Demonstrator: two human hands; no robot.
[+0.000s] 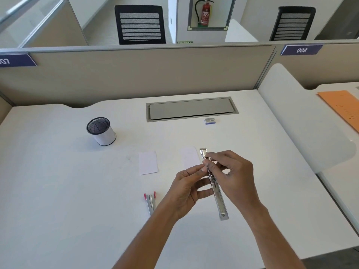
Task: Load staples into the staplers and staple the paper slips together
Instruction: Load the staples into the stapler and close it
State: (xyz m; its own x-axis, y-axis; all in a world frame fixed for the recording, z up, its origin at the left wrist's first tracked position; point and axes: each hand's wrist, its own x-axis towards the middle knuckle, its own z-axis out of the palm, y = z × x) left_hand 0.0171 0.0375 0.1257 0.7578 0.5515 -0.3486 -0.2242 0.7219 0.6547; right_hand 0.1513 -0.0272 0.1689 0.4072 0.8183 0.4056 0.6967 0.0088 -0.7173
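A long silver stapler (218, 199) is swung fully open above the white desk (77, 191), its channel facing up. My left hand (189, 188) grips it from the left near the hinge, thumb and forefinger pinched at the rail. My right hand (232, 171) pinches the upper part from the right; whether a staple strip sits under the fingers I cannot tell. A second stapler (150, 202), silver with pink ends, lies on the desk left of my left wrist. Two white paper slips (148, 163) (190, 157) lie beyond the hands. A small blue staple box (210, 120) rests further back.
A mesh pen cup (101, 131) stands at the back left. A grey cable hatch (191, 109) is set into the desk near the beige partition (136, 74). A white divider (303, 117) bounds the right side, with an orange folder (342, 107) on the neighbouring desk.
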